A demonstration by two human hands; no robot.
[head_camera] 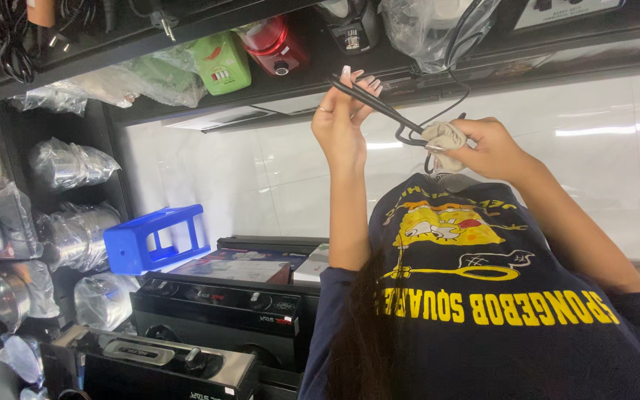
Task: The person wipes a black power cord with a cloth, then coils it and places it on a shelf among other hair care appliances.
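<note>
Head view, left hand [340, 122] raised, fingers pinching a thin black metal rod [370, 102], right hand [487, 148] closed around a crumpled beige cloth [444, 138] pressed on the rod's looped end, below a dark shelf [261, 100], blue plastic stool [154, 238] lower left.

Black cable [379, 106], beige cloth [444, 138], blue stool [153, 239], navy shirt [483, 311] with yellow print.

Left hand [341, 118] pinches black cable [379, 107]; right hand [483, 148] presses beige cloth [444, 137] on it, below shelf [187, 96].
</note>
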